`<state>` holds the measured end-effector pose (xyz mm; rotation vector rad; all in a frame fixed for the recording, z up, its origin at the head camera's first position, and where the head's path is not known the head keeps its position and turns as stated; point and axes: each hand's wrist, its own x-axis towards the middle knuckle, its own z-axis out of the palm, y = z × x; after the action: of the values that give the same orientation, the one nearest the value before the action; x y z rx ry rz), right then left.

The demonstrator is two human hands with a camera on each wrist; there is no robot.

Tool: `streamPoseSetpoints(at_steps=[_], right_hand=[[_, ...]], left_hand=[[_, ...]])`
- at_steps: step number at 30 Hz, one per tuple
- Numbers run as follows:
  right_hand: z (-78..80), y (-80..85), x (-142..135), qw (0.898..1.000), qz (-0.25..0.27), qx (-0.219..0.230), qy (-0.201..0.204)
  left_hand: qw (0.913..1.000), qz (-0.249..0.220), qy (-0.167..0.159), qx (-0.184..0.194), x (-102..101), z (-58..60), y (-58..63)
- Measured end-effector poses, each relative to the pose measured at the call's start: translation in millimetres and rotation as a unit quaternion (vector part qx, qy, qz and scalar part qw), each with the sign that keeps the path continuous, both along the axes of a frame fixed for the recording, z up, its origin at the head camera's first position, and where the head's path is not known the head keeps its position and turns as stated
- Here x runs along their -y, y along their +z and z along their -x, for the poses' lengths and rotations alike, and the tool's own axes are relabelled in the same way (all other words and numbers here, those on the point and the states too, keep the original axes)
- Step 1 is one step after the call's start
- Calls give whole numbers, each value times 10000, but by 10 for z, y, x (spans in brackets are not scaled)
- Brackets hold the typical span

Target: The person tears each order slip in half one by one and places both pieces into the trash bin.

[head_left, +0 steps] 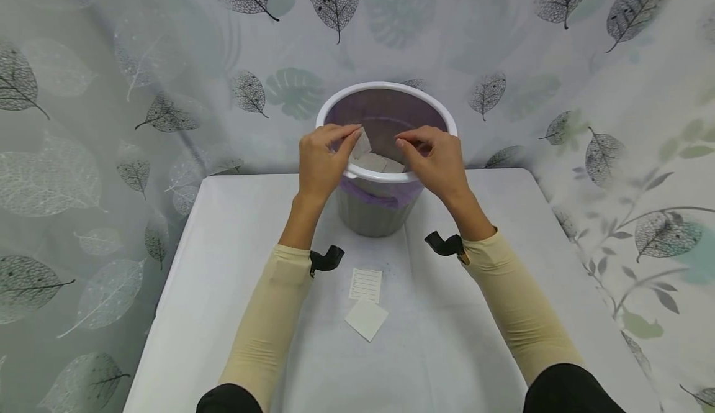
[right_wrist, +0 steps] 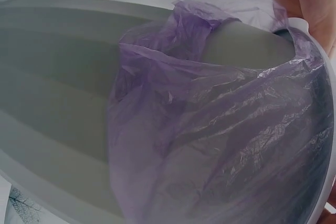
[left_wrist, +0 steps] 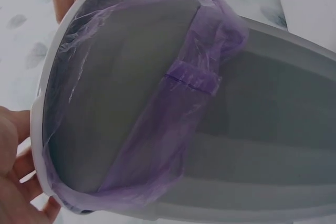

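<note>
Over the near rim of a grey waste bin [head_left: 375, 209], my left hand [head_left: 323, 159] pinches a small white piece of paper [head_left: 362, 144] between thumb and fingertips. Opposite it, my right hand [head_left: 434, 155] has its thumb and index fingertips brought together above the bin's opening, and no paper shows between them. White paper pieces [head_left: 380, 163] lie inside the bin, just behind the rim. A purple plastic bag [left_wrist: 157, 124] lines the bin and folds out below its white rim [head_left: 385, 177]. From the wrist views, the bin's wall hides most of both hands.
On the white-covered table [head_left: 447, 338], in front of the bin, lie a lined paper slip [head_left: 365, 285] and a plain white paper square [head_left: 367, 320], close together. A leaf-patterned curtain [head_left: 184, 46] hangs behind and at both sides.
</note>
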<state>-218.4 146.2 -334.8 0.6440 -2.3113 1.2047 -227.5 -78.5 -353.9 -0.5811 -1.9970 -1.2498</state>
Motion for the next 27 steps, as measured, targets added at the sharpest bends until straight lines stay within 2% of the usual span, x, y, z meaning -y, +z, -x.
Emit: streamPoseSetpoints(at_steps=[8,18,22,27], right_hand=[[-28,-44,-24,9998,150,-72,78],[-236,-95,-27,9941,776,-632,413],[-356,-142,-11,9887,907,-1003,643],[-522,-253,30,9807,1114,-1412,769]], left_hand=[[9996,261,60,54,73,-75,-76],[9983,-296,199,-465,223,-310,-185],[9976,-528,201,-394,256,-456,-314],[9975,-685,139,-102,275,-634,-554]])
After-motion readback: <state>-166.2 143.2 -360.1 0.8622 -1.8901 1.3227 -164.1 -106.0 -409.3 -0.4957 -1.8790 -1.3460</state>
